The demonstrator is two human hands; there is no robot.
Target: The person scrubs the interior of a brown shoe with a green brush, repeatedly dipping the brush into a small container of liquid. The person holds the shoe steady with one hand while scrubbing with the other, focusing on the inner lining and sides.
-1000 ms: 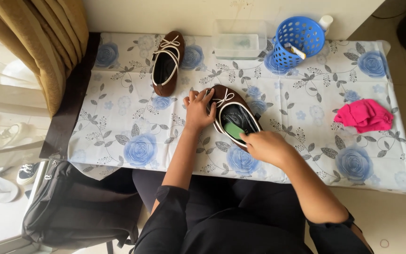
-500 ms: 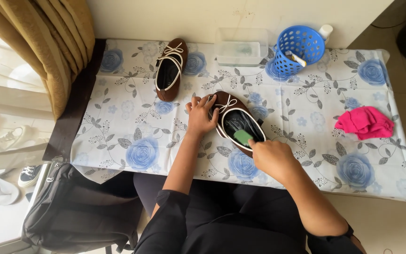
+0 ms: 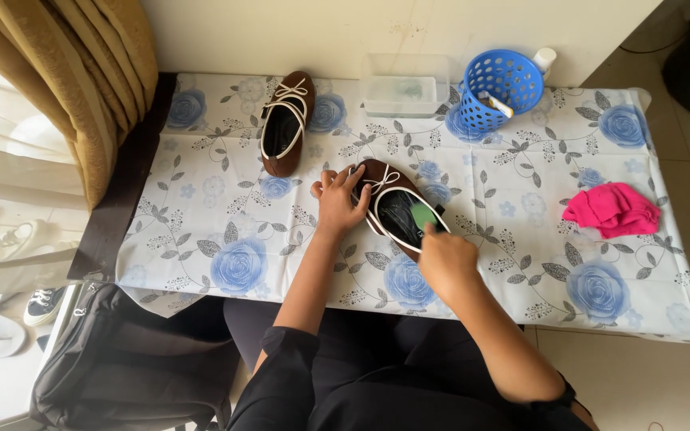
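Brown shoe (image 3: pixel 389 209) with white laces, a green brush (image 3: pixel 423 215) over it. Second brown shoe (image 3: pixel 283 132), white trim too. White tablecloth (image 3: pixel 521 199), blue roses, grey leaves. Blue basket (image 3: pixel 498 89), bright pink cloth (image 3: pixel 612 209), mustard curtain (image 3: pixel 65 80), black bag (image 3: pixel 129 367).
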